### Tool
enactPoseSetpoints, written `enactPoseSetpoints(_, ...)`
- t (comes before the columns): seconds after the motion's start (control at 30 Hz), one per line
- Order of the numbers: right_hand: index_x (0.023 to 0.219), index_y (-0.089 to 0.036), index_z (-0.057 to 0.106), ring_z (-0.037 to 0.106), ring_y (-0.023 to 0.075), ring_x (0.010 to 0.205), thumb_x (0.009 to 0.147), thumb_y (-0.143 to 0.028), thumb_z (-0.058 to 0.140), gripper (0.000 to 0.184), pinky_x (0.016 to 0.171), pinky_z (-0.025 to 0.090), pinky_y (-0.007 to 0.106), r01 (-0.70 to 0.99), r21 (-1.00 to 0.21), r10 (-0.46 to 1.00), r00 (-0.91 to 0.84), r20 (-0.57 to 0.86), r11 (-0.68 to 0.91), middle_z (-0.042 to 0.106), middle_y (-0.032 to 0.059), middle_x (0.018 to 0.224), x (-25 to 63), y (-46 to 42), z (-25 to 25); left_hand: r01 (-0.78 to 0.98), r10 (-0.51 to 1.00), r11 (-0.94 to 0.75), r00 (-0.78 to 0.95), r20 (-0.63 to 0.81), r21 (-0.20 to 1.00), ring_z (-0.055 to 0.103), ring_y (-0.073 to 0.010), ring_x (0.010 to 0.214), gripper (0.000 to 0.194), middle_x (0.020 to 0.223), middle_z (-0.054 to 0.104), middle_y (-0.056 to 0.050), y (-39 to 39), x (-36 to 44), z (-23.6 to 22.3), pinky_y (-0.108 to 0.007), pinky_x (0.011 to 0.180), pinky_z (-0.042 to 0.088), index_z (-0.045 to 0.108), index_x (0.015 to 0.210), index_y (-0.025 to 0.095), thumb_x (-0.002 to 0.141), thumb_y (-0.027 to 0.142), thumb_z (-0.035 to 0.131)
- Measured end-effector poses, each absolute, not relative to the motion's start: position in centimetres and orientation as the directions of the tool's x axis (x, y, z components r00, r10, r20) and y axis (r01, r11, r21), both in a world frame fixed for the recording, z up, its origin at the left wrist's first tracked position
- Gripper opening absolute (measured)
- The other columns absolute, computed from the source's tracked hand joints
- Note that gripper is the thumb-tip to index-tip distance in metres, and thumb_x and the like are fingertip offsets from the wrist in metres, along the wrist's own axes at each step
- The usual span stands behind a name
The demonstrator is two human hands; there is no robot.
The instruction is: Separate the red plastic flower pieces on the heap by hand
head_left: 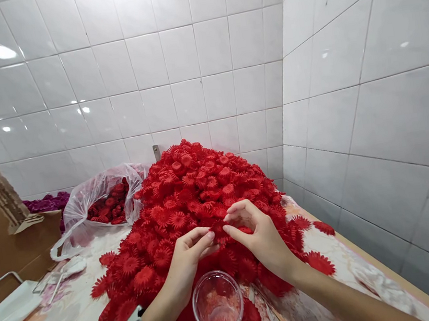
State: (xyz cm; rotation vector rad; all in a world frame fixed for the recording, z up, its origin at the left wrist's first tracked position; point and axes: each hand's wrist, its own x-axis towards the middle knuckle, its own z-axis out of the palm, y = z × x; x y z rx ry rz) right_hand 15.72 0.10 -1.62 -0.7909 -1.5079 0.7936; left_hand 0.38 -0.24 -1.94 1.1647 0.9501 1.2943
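Note:
A red flower-shaped piece [219,232] with fringed petals is between my two hands, in front of a big heap of similar red flowers [201,183]. My left hand [190,253] pinches its left side between thumb and fingers. On the other side, my right hand [263,235] has its thumb and fingertips at the petals, in a loose pinch. Below the hands stands a clear plastic cup [218,307], with a pinkish-red tint showing through it. A pale watch band is on my left wrist.
Behind left lies a clear plastic bag [85,198] of darker red flowers. Purple pieces [48,202] and a cardboard box [3,209] are farther left. White tiled walls [184,54] stand behind and right. Loose flowers [320,263] dot the patterned cloth [351,269].

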Motion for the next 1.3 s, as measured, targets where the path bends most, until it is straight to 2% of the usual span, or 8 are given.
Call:
enactPoseSetpoints(0.13,0.079,-0.023,0.050,0.057,0.0167,0.073,0.070,-0.022,0.062,0.016,0.072,0.046,0.031,0.102,-0.827,0.828,0.040,0.559,0.554,0.058,0.0004,0.077,15.6,0.0,-1.8,-0.136,0.987,-0.117,0.095,0.131,0.984,0.061,-0.0148,0.069,0.017,0.071,0.067,-0.001,-0.6,0.5,-1.8,-0.027,0.074,0.049,0.069,0.072,0.015,0.061,0.028,0.072)
enactPoseSetpoints(0.2,0.077,-0.023,0.048,0.055,0.0153,0.067,0.068,-0.022,0.064,0.018,0.066,0.046,0.030,0.095,-0.836,0.834,0.067,0.547,0.541,0.056,-0.0014,0.071,15.5,-0.2,-1.6,-0.050,0.975,-0.201,0.084,0.205,0.978,0.062,-0.0165,0.073,0.016,0.075,0.069,-0.002,-0.9,0.6,-1.6,-0.026,0.073,0.049,0.069,0.074,0.016,0.062,0.026,0.070)
enactPoseSetpoints(0.33,0.079,-0.022,0.046,0.057,0.0139,0.064,0.070,-0.029,0.063,0.020,0.059,0.048,0.028,-0.137,-0.911,0.914,-0.062,0.400,0.389,0.058,-0.0024,0.069,15.3,-0.7,-1.0,0.109,0.917,-0.399,0.050,0.396,0.910,0.063,-0.0179,0.078,0.012,0.080,0.069,-0.002,-1.3,0.5,-1.2,-0.025,0.073,0.049,0.068,0.077,0.018,0.067,0.023,0.066)
enactPoseSetpoints(0.53,0.083,-0.020,0.051,0.059,0.0122,0.070,0.062,-0.024,0.072,0.030,0.065,0.050,0.027,-0.387,-0.899,0.948,-0.152,0.280,0.204,0.062,-0.0013,0.076,15.3,-0.4,-1.0,0.167,0.876,-0.483,0.076,0.477,0.860,0.063,-0.0185,0.080,0.013,0.084,0.067,-0.003,-1.1,0.2,-1.4,-0.027,0.075,0.051,0.066,0.082,0.020,0.069,0.020,0.064)
enactPoseSetpoints(0.9,0.079,-0.018,0.053,0.060,0.0113,0.065,0.063,-0.023,0.072,0.025,0.072,0.046,0.029,-0.487,-0.872,0.926,-0.306,0.220,0.046,0.061,-0.0034,0.068,15.5,-0.5,-1.0,0.348,0.773,-0.602,0.029,0.634,0.719,0.062,-0.0189,0.080,0.008,0.087,0.065,-0.005,-1.2,-0.1,-1.5,-0.026,0.071,0.050,0.066,0.073,0.020,0.072,0.018,0.059)
enactPoseSetpoints(1.0,0.079,-0.019,0.053,0.059,0.0108,0.064,0.059,-0.023,0.075,0.030,0.073,0.045,0.028,-0.468,-0.882,0.941,-0.275,0.200,0.051,0.060,-0.0050,0.067,15.4,-0.6,-0.9,0.374,0.733,-0.644,0.054,0.678,0.667,0.062,-0.0181,0.079,0.010,0.086,0.065,-0.005,-1.1,-0.2,-1.6,-0.027,0.071,0.050,0.066,0.074,0.019,0.073,0.016,0.057)
enactPoseSetpoints(1.17,0.081,-0.020,0.051,0.058,0.0112,0.067,0.057,-0.024,0.077,0.036,0.073,0.043,0.026,-0.387,-0.913,0.962,-0.174,0.211,0.130,0.061,-0.0051,0.069,15.4,-0.3,-1.3,0.410,0.741,-0.646,0.131,0.659,0.645,0.058,-0.0190,0.095,0.019,0.099,0.064,-0.005,-1.3,-0.2,-0.8,-0.030,0.086,0.045,0.067,0.086,0.021,0.072,0.015,0.057)
enactPoseSetpoints(1.3,0.083,-0.022,0.047,0.056,0.0090,0.064,0.059,-0.023,0.076,0.038,0.068,0.041,0.024,-0.364,-0.918,0.951,-0.190,0.243,0.161,0.059,-0.0078,0.064,15.4,-0.1,-1.6,0.271,0.849,-0.528,0.149,0.507,0.804,0.061,-0.0197,0.092,0.014,0.095,0.067,-0.004,-1.3,-0.1,-0.2,-0.029,0.083,0.047,0.069,0.083,0.020,0.071,0.023,0.061)
